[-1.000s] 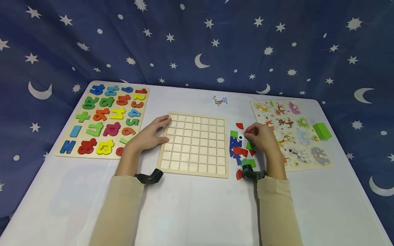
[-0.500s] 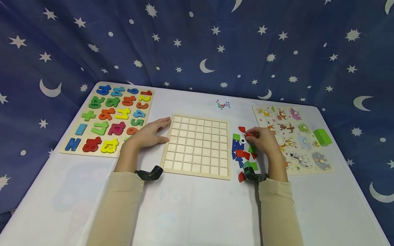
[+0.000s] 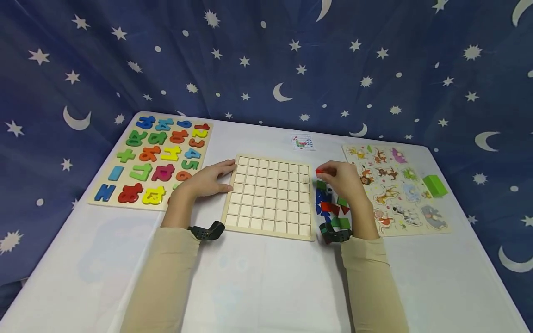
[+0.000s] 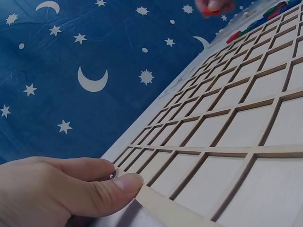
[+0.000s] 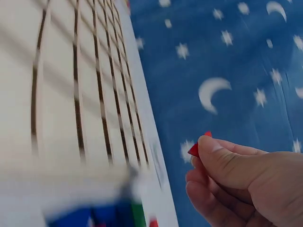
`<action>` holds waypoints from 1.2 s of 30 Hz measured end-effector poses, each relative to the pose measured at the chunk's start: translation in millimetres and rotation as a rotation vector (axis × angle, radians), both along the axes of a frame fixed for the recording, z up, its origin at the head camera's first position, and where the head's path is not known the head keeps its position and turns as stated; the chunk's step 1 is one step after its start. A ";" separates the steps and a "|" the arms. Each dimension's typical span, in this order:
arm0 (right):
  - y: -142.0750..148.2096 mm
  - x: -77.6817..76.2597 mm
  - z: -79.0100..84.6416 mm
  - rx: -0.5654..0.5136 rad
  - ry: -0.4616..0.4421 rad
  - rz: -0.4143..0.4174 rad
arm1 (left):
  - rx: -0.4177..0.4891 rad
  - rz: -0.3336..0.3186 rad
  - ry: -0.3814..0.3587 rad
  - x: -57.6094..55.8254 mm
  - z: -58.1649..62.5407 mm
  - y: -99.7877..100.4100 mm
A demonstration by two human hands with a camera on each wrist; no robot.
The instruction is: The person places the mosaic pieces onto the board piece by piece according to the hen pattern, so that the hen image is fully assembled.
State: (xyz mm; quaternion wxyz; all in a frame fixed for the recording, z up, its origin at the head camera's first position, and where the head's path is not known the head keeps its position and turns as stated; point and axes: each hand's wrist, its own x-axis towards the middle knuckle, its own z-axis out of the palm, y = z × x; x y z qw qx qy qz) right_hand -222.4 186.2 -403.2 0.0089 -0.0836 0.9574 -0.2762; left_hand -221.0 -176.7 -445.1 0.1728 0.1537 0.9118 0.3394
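Note:
A wooden grid board [image 3: 268,196] with square cells lies mid-table. My left hand [image 3: 208,179] rests at its left edge, thumb and fingers spread along the frame; in the left wrist view the thumb [image 4: 106,191] lies on the rim. Past the board's right edge, my right hand [image 3: 342,179] pinches a small red piece [image 5: 195,150] between thumb and index finger, raised above the table. Close below that hand lies a pile of loose flat pieces: blue pieces [image 3: 319,198], red pieces [image 3: 326,206] and green pieces [image 3: 343,223]. The right hand and wrist camera hide part of the pile.
A number puzzle board [image 3: 135,206] lies at the left, an animal puzzle board [image 3: 391,185] at the right. Beside the latter stands a green block [image 3: 435,185]. A small pattern card [image 3: 302,142] lies behind the grid board, before a starry blue curtain [image 3: 233,51].
My right hand has lifted the red piece off the pile and moved it up and left, towards the grid board's right edge. The left hand stays at the board's left edge.

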 end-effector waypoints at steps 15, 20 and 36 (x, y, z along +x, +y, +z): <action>-139.4 -13.4 -17.3 -0.075 -0.020 0.264 | 0.030 0.015 -0.005 4.7 -4.4 -6.3; -151.6 -18.5 -28.5 -0.069 -0.003 0.275 | 0.030 0.005 0.006 2.3 -3.4 -4.1; -159.2 -24.5 -49.7 -0.145 0.003 0.279 | -0.005 -0.001 0.021 1.3 -3.1 -0.5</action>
